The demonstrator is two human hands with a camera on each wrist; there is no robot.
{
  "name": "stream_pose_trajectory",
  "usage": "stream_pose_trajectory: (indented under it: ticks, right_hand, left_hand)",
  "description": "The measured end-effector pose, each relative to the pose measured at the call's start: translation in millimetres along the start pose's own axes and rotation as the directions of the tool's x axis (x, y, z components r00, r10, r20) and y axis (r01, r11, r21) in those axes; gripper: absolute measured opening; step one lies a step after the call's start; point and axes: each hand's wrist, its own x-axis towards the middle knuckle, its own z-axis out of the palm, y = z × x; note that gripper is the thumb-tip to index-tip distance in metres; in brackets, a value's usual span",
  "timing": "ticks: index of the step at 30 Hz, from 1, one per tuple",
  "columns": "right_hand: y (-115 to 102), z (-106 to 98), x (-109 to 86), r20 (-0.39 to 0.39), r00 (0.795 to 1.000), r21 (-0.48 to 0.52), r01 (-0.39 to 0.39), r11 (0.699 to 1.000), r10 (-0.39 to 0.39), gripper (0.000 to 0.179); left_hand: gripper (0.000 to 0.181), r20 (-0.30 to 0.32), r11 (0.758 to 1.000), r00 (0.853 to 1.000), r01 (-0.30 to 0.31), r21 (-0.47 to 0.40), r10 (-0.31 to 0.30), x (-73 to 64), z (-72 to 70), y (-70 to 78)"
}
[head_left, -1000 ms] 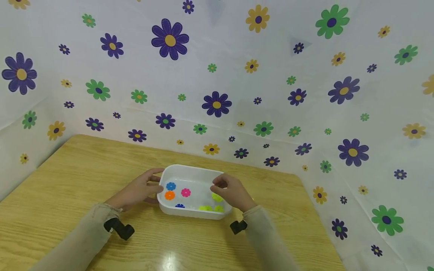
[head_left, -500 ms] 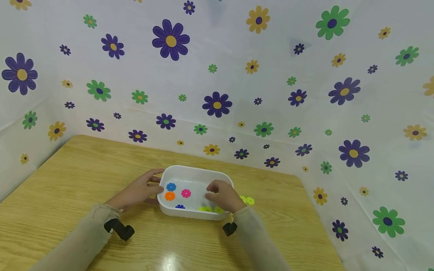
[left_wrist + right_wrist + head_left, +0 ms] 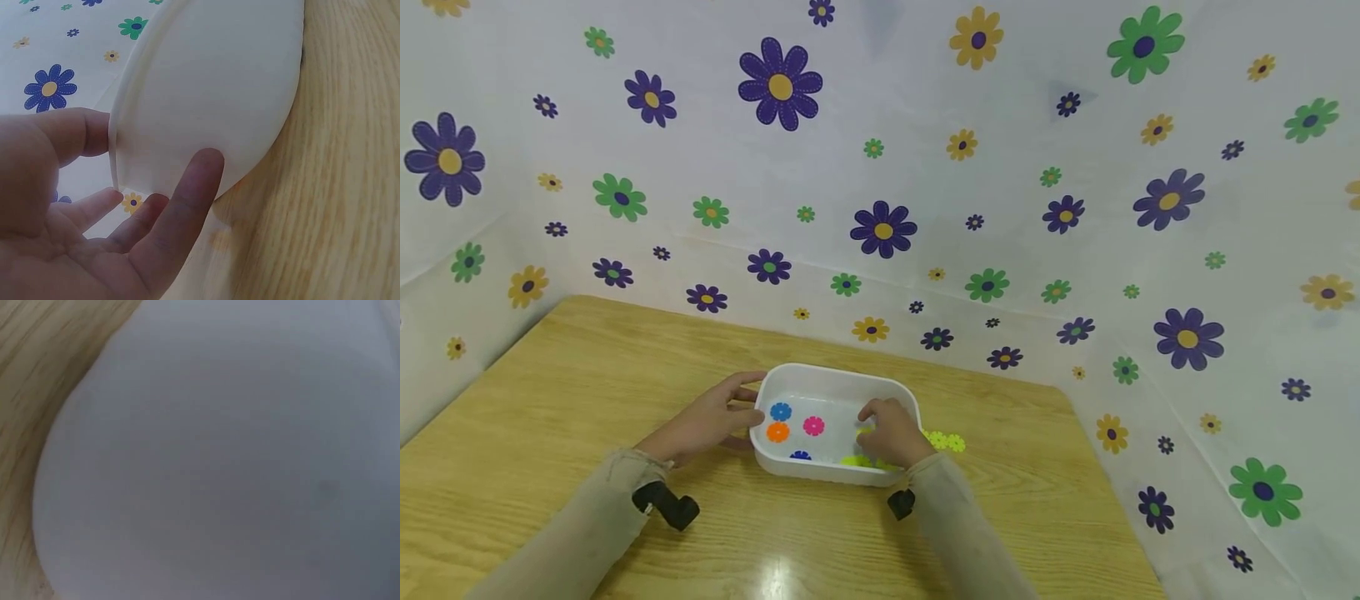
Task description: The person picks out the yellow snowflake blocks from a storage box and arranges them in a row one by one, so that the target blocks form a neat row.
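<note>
A white plastic tub [image 3: 838, 477] stands on the table. In the left wrist view my left hand [image 3: 125, 244] grips the end wall, its thumb at the rim and fingers against the outer side; the head view shows this left hand [image 3: 718, 417] too. My right hand [image 3: 891, 433] reaches into the tub's right end, index finger and thumb apart, beside a yellow-green flower-shaped piece [image 3: 862, 433] that it partly covers. Also inside lie a blue piece [image 3: 781, 412], an orange piece [image 3: 778, 432], a pink piece [image 3: 814, 426] and a dark blue piece [image 3: 801, 456].
A wooden table [image 3: 625, 367] carries the tub. Yellow-green pieces [image 3: 955, 442] lie in a row just right of the tub. A white flower-printed sheet [image 3: 820, 183] hangs behind. The right wrist view is filled by the tub's wall [image 3: 212, 462], without the hand.
My right hand has moved left and down from the tub's right rim into the tub, uncovering the yellow-green pieces outside. The left hand has kept its place on the tub.
</note>
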Motion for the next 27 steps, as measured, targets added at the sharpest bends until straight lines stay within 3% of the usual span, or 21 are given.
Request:
stream_pose_trajectory:
  ticks: [5,10,17,27]
  right_hand:
    - [1,3,4.6,0.015,0.999,-0.057,-0.032,0.998,0.033,0.029]
    - [3,5,9.1,0.020,1.000,-0.061,-0.016,0.998,0.017,0.022]
    - [2,2,10.1,0.034,0.999,0.076,0.001,0.997,-0.004,0.005]
    - [3,-7,5.7,0.027,0.999,0.226,0.024,0.974,-0.031,0.004]
  left_hand:
    - [0.067,0.004,1.000,1.000,0.004,-0.010,-0.004,0.1,0.3,1.2]
    - [0.068,0.003,1.000,1.000,0.002,-0.008,-0.002,0.7,-0.3,1.3]
    - [0.069,0.011,1.000,1.000,-0.006,-0.015,0.006,0.3,-0.8,2.1]
    - [0.067,0.016,1.000,1.000,-0.005,-0.022,0.005,-0.6,-0.3,4.1]
